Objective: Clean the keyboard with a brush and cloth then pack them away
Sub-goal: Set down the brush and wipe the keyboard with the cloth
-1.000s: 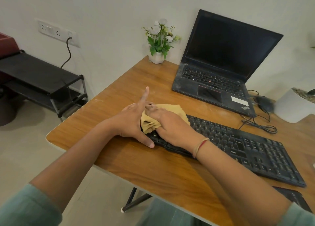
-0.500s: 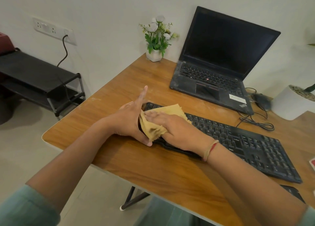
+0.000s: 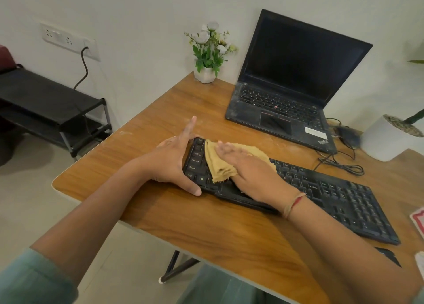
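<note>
A black keyboard (image 3: 332, 193) lies slantwise on the wooden table (image 3: 229, 230). My left hand (image 3: 169, 164) holds its left end, thumb along the front edge, fingers at the far corner, index finger sticking up. A tan cloth (image 3: 220, 166) lies bunched on the left keys. My right hand (image 3: 252, 173) presses flat on the cloth with fingers straight. No brush is in view.
An open black laptop (image 3: 286, 97) stands behind the keyboard, with a mouse (image 3: 346, 134) and coiled cable (image 3: 339, 164) to its right. A small flower pot (image 3: 206, 72) and a white planter (image 3: 387, 138) sit by the wall. A black rack (image 3: 46, 102) stands left of the table.
My right hand has slid the cloth to the right along the keys, uncovering the leftmost column of keys. My left hand keeps hold of the keyboard's end.
</note>
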Demonstrator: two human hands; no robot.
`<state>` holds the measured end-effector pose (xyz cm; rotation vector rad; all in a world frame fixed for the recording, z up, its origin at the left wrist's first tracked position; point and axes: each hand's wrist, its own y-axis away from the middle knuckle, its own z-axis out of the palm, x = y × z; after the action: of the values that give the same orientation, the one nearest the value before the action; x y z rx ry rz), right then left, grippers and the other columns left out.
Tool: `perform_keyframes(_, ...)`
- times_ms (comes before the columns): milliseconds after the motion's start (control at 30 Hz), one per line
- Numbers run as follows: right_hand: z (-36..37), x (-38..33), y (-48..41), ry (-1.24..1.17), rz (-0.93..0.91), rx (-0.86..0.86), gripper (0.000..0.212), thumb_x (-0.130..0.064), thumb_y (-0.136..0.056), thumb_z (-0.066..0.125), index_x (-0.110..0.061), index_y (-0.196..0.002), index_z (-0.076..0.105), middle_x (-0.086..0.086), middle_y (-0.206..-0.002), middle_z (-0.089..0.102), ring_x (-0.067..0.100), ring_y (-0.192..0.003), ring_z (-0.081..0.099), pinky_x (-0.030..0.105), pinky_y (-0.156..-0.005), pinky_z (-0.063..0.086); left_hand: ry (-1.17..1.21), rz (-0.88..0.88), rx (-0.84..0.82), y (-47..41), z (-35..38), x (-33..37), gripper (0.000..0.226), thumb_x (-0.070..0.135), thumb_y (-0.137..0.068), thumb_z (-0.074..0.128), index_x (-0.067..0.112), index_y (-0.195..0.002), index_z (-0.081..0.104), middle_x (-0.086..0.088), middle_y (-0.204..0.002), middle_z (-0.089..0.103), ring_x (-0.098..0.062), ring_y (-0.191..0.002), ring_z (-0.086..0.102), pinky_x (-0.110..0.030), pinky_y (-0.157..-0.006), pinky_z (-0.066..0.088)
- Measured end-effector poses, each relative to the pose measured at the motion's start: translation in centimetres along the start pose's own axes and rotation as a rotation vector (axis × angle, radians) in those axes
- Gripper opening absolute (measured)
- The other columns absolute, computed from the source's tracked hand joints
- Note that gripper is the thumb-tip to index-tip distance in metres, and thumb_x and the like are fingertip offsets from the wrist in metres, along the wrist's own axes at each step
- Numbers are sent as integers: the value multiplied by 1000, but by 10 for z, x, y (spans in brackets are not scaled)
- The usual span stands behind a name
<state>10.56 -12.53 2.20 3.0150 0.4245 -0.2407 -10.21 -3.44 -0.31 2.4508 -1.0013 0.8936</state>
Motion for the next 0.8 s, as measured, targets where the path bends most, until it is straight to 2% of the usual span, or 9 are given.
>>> perform_keyframes(67, 0, -7, -9, -44, 42, 6, 60, -8, -96, 34, -18, -151, 12, -4, -159, 5, 12, -147, 5, 30, -120, 5, 0, -3, 3, 0, 0, 1, 156, 60, -42, 88, 43, -140, -32, 5, -157, 17, -21, -142, 17, -38, -115, 12)
perform_keyframes(133, 2, -22, -13, -92, -51, -10, 56, -11, -98, 35, -17, -151, 18, -2, -159, 12, 12, -146, 9, 26, -119, 6, -5, -6, 4, 1, 0, 2, 157, 58, -42, 89, 41, -140, -33, 3, -157, 17, -21, -143, 17, -38, -116, 11)
perform_keyframes(233, 0, -21, -1, -141, -174, -93, 54, -10, -98, 36, -20, -150, 24, -4, -157, 18, 6, -144, 13, 19, -117, 3, -4, -8, -3, 1, 0, 3, 158, 68, -34, 82, 41, -140, -33, 3, -158, 18, -22, -143, 17, -39, -117, 11)
perform_keyframes(400, 2, -7, -6, -26, 94, 74, 58, -9, -98, 36, -19, -151, 14, -3, -158, 8, 13, -146, 9, 27, -119, 5, 5, -13, 2, 2, 1, 5, 157, 68, -33, 80, 41, -141, -32, 5, -156, 19, -20, -141, 20, -36, -113, 13)
perform_keyframes(467, 9, -26, -10, -55, -13, 52, 55, -13, -99, 35, -19, -151, 18, -2, -158, 12, 12, -146, 10, 28, -120, 6, 14, -11, 9, 2, 2, 5, 158, 62, -37, 86, 41, -141, -31, 2, -156, 19, -22, -141, 20, -39, -115, 14)
perform_keyframes(567, 9, -36, -1, -91, -211, -45, 52, -13, -99, 36, -17, -149, 25, -2, -157, 22, 9, -144, 15, 20, -116, 4, 16, 2, 18, 0, 2, 3, 157, 56, -43, 90, 38, -142, -30, 1, -157, 21, -23, -143, 20, -41, -117, 14)
perform_keyframes(633, 3, -20, -2, -66, -155, -11, 52, -11, -99, 36, -19, -149, 26, -4, -156, 22, 8, -144, 17, 18, -115, 6, -2, -4, 11, 2, 2, 5, 157, 60, -41, 88, 39, -141, -31, 2, -158, 19, -23, -143, 18, -40, -116, 12)
perform_keyframes(733, 4, -11, -13, 6, 75, 78, 60, -8, -96, 39, -18, -151, 16, -2, -159, 11, 12, -146, 10, 26, -119, 5, -17, -19, 14, 4, 1, 8, 154, 51, -47, 90, 38, -142, -31, 3, -158, 16, -22, -143, 17, -36, -114, 12)
perform_keyframes(800, 12, -28, -20, -21, 29, 89, 60, -11, -95, 40, -18, -151, 18, 1, -159, 13, 14, -146, 12, 31, -120, 7, -16, -11, 13, 4, 1, 9, 154, 50, -47, 90, 37, -141, -32, 1, -158, 16, -23, -143, 16, -35, -114, 11)
